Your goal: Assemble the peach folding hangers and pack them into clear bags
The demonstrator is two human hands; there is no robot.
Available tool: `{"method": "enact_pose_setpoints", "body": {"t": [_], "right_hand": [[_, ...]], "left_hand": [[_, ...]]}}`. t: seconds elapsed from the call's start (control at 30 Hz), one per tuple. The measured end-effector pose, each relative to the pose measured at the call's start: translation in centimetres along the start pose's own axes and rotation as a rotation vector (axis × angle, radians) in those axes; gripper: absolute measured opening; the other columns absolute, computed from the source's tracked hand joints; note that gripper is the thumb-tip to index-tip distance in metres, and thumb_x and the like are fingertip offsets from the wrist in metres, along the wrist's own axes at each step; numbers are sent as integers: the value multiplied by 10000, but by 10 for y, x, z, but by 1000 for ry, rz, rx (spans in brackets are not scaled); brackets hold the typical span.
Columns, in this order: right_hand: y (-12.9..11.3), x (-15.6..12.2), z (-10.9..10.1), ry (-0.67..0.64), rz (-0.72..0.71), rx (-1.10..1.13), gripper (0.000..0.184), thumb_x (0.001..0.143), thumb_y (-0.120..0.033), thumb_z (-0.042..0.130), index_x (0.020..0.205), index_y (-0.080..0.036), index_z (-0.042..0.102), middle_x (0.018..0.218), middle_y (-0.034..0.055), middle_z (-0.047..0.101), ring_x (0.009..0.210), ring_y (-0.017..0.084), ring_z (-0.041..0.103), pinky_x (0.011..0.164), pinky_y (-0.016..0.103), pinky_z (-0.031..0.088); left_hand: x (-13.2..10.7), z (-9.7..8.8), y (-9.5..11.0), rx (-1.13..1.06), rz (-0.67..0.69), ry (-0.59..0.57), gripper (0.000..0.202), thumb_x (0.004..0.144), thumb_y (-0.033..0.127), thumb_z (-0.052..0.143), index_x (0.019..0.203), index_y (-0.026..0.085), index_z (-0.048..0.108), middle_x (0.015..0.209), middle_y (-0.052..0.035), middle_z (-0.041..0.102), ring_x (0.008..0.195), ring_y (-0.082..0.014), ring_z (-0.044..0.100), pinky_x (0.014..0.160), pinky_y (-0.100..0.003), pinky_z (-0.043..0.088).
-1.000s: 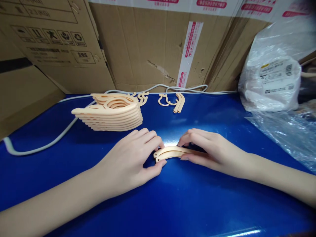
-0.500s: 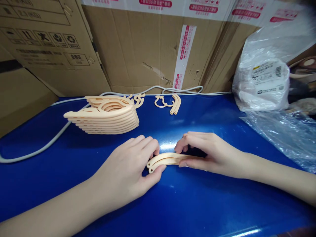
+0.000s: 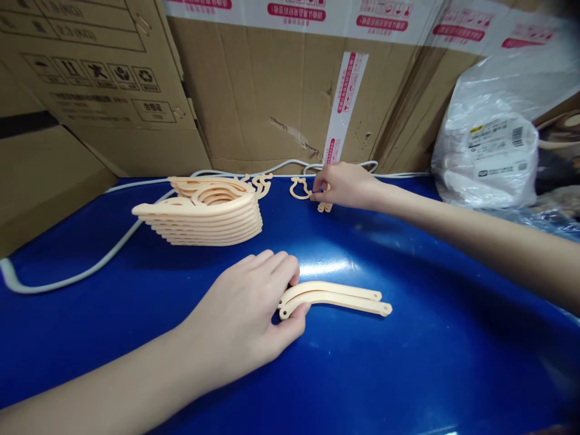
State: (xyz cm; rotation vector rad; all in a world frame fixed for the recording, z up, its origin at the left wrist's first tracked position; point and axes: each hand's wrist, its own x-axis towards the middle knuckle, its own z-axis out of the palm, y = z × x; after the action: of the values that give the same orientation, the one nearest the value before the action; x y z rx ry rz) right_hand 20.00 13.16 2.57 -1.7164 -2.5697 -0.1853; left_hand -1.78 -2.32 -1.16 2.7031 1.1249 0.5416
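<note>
Head view: the left hand (image 3: 247,311) rests on the blue surface (image 3: 408,362) at lower centre of the frame, thumb and fingertips pinched on the left end of the paired curved arm pieces (image 3: 335,298). These two peach plastic pieces lie flat, side by side and touching, with the long axis running left to right and the free ends pointing toward the right of the frame. The right hand (image 3: 344,184) is extended to the far edge of the surface at upper centre, well apart from the left hand. Its fingers are drawn together over the small curved pieces (image 3: 324,207) and touch the hook ring (image 3: 299,188) just to its left; whether the grip is closed on either cannot be told. The left hand is therefore the nearer hand to the paired arm pieces. A stack of hangers (image 3: 208,211) stands at upper left, with a white cable (image 3: 67,275) behind it. Cardboard boxes (image 3: 272,90) and a plastic bag (image 3: 489,151) fill the top of the frame.
</note>
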Motion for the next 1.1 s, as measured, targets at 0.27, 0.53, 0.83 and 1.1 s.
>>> {"method": "enact_pose_setpoints", "body": {"t": [0.27,0.53,0.83,1.1], "right_hand": [[-7,11,5,90,-16,-18,196,872,-277,651,946,-154,784,947,104,771,906,258,700,736,321,444],[-6,-55,-20,302,-194,243,93,829,-206,637,810,-172,721,794,51,709,709,193,636,648,310,414],[-9,-136,10,131,-282,292,94,890,-206,589,806,-187,627,770,1,645,611,115,590,572,239,414],[-10,-134,21,200,-313,318,183,915,-216,614,746,-198,547,708,-17,583,562,95,524,534,220,364]], "left_hand": [[-2,3,-1,-21,-28,-24,96,903,262,541,835,218,489,763,21,553,658,-178,475,612,-321,293],[-4,7,-3,-13,2,6,96,900,265,500,834,233,438,757,24,529,639,-178,437,615,-331,269],[-2,9,-2,6,3,18,90,898,251,494,837,233,432,763,24,524,646,-177,448,613,-328,274],[-1,9,-2,31,27,20,93,911,253,490,837,234,438,754,27,525,639,-175,452,601,-329,278]]}}
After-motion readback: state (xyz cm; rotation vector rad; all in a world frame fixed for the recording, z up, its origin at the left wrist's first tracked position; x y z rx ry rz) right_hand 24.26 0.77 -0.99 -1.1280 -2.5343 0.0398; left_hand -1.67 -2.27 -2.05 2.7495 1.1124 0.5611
